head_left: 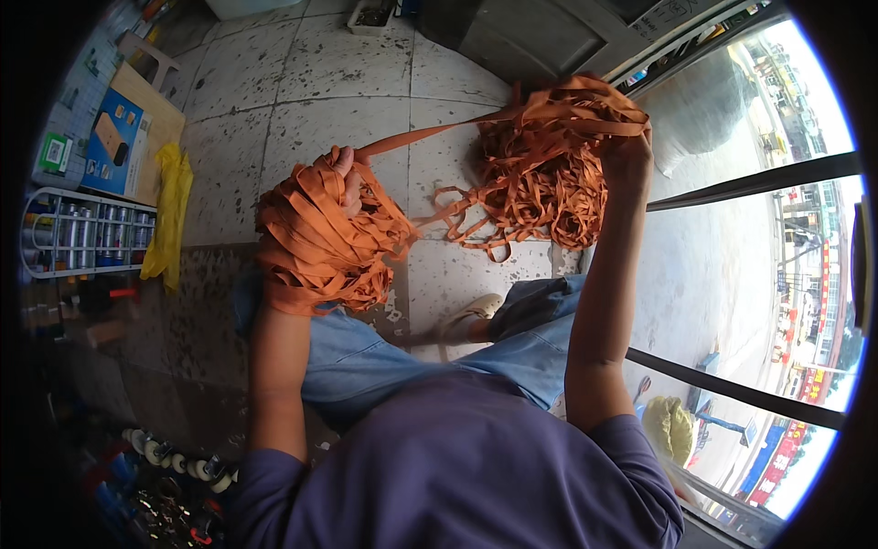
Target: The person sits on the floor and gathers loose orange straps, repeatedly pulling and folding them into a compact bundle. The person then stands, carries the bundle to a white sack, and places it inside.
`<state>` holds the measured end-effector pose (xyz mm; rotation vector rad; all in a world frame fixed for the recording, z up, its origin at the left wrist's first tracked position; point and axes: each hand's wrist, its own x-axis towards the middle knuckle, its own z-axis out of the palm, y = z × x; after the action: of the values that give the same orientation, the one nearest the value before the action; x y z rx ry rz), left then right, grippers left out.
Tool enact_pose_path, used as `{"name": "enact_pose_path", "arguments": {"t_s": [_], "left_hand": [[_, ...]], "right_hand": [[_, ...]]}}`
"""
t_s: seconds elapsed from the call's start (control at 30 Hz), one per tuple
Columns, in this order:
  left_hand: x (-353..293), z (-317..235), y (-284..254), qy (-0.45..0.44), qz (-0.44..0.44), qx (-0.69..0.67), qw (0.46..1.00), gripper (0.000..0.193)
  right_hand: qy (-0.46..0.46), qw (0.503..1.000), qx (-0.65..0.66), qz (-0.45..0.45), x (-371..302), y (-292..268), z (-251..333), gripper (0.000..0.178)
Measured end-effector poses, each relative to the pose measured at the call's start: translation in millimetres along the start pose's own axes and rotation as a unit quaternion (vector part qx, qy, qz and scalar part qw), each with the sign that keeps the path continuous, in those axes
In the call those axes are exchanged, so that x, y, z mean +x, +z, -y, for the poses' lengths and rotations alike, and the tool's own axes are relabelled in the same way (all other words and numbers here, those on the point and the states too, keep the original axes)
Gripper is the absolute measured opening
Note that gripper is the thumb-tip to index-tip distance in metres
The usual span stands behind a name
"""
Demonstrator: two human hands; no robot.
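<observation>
Hands: two, both bare; the palms are mostly covered by strap.
Left grip point(347, 180): closed on a thick bundle of flat orange fabric strap point(322, 240), with many turns wrapped around the hand and wrist; some fingers show, the rest are buried.
Right grip point(629, 154): raised at the edge of a loose bunch of the same strap; its fingers are hidden, so I cannot tell whether it is closed.
Strap masses: two main ones, the wound bundle on the left hand and a tangled orange heap point(558, 197) below the right hand; where the raised bunch ends and the heap begins is hard to make out. The turns overlap too much to count.
Strand between the hands: one long orange band point(430, 134), running from the left hand to the bunch at the right.
Floor: pale, dark-speckled tiles point(338, 64) under the heap.
Shoe: one light-coloured shoe point(476, 309) shows beyond the blue jeans point(357, 366), partly covered by a trouser leg.
Left side: one crumpled yellow plastic bag point(169, 220) beside one white wire rack point(87, 233) of cylindrical cans, their number unclear.
Lower left: a row of small pale wheels point(187, 467), several, partly lost in shadow.
Top: one grey panelled metal door point(530, 41), cut off by the upper edge.
</observation>
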<state>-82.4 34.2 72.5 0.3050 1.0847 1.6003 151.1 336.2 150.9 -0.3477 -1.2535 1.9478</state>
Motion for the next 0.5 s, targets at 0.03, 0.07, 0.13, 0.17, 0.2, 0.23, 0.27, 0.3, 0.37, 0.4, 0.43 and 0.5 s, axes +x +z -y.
{"name": "enact_pose_path", "arguments": {"t_s": [0.03, 0.07, 0.13, 0.17, 0.2, 0.23, 0.27, 0.3, 0.37, 0.4, 0.43, 0.5], "left_hand": [[2.0, -2.4, 3.2, 0.001, 0.006, -0.002, 1.000, 0.041], [0.8, -4.9, 4.5, 0.004, 0.003, -0.011, 1.000, 0.041], [-3.1, -9.6, 4.8, 0.013, -0.006, -0.029, 0.999, 0.039], [-1.7, -10.5, -0.4, 0.029, 0.024, -0.047, 0.998, 0.039], [1.6, -10.9, -9.1, 0.046, 0.054, -0.065, 0.995, 0.038], [-2.4, -9.0, -22.0, 0.063, 0.071, -0.086, 0.992, 0.037], [-1.3, -10.4, -21.2, 0.079, 0.076, -0.102, 0.989, 0.037], [-1.0, -13.4, -19.2, 0.096, 0.080, -0.117, 0.985, 0.036], [-2.1, -24.1, -36.3, 0.122, 0.139, -0.133, 0.974, 0.037], [-2.4, -24.5, -44.5, 0.125, 0.143, -0.134, 0.973, 0.037], [-2.4, -26.3, -45.0, 0.123, 0.153, -0.136, 0.971, 0.038], [-2.4, -24.8, -45.1, 0.122, 0.156, -0.139, 0.970, 0.038]], "right_hand": [[0.000, 0.982, -0.186, 0.047, 3.2, -6.7, -2.3, 0.031], [0.052, 0.986, -0.160, 0.020, 1.7, -16.7, -13.0, 0.033], [0.093, 0.985, -0.144, 0.002, 5.3, -36.2, -31.2, 0.028], [0.084, 0.984, -0.157, 0.007, 6.5, -47.6, -36.2, 0.023], [0.081, 0.994, -0.075, -0.013, 13.9, -63.1, -36.6, 0.019], [0.084, 0.996, -0.027, -0.019, 5.3, -20.8, -27.9, 0.013], [0.068, 0.992, -0.045, -0.098, 3.5, -19.8, -30.8, 0.021], [0.093, 0.983, -0.132, -0.082, 9.2, -40.7, -46.0, 0.024], [0.128, 0.958, -0.253, -0.044, 13.9, -61.2, -58.6, 0.026], [0.135, 0.948, -0.287, -0.023, 14.3, -60.5, -56.0, 0.025], [0.130, 0.980, -0.130, -0.072, 13.9, -48.6, -55.2, 0.023], [0.179, 0.978, -0.072, -0.074, 16.3, -59.3, -64.0, 0.019]]}}
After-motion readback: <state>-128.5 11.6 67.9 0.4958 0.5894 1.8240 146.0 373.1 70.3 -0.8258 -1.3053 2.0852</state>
